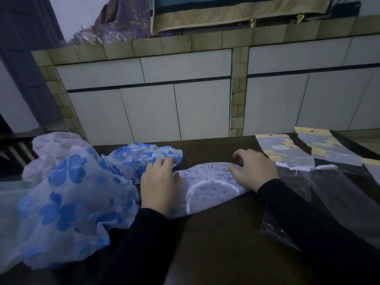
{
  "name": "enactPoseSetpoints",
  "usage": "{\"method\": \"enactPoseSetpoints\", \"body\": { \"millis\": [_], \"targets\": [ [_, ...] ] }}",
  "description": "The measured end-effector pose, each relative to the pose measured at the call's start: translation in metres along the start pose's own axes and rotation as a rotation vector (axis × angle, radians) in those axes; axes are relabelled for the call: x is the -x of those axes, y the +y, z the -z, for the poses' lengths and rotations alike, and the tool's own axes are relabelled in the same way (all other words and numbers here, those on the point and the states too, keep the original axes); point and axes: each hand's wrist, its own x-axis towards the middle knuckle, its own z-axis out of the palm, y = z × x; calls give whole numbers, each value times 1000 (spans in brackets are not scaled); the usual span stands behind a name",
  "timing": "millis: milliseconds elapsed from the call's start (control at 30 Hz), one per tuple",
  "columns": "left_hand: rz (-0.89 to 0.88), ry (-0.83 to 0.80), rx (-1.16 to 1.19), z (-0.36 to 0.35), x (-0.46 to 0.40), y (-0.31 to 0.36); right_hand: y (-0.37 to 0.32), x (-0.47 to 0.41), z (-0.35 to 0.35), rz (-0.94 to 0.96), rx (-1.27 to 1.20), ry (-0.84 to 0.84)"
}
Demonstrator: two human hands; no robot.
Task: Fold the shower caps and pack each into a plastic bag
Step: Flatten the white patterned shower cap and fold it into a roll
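Observation:
A pale shower cap (207, 188) with small blue marks lies folded flat in a half-round shape on the dark table (222, 243). My left hand (159, 186) lies flat on its left part, fingers stretched out. My right hand (254, 169) presses its right edge with bent fingers. A pile of loose shower caps (65, 194) with big blue flowers sits at the left, one of them (144, 157) touching my left fingertips. Clear plastic bags (337, 192) lie at the right, under and beside my right sleeve.
Packed bags with yellow header cards (285, 149) lie at the table's far right. A tiled counter with white cabinet doors (152, 112) stands right behind the table. Patterned cloth (236, 13) hangs above the counter.

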Motion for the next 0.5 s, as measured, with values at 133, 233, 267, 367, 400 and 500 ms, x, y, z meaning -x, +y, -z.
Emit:
{"method": "enactPoseSetpoints", "body": {
  "millis": [133, 233, 267, 367, 400, 500],
  "targets": [
    [-265, -74, 61, -6, 3, 18, -21, 7, 8, 267, -91, 117],
    [-248, -387, -56, -17, 4, 17, -40, 20, -2, 427, -41, -181],
    [-237, -477, -95, -19, 4, 15, -43, 22, -8, 432, 25, -302],
    [-141, -711, -135, -19, 5, 15, -41, 22, -20, 354, 141, -521],
    [-116, -760, -138, -17, 7, 17, -39, 22, -22, 327, 135, -525],
    [-67, -779, -108, -13, 9, 19, -37, 23, -24, 292, 107, -528]
  ]
}}
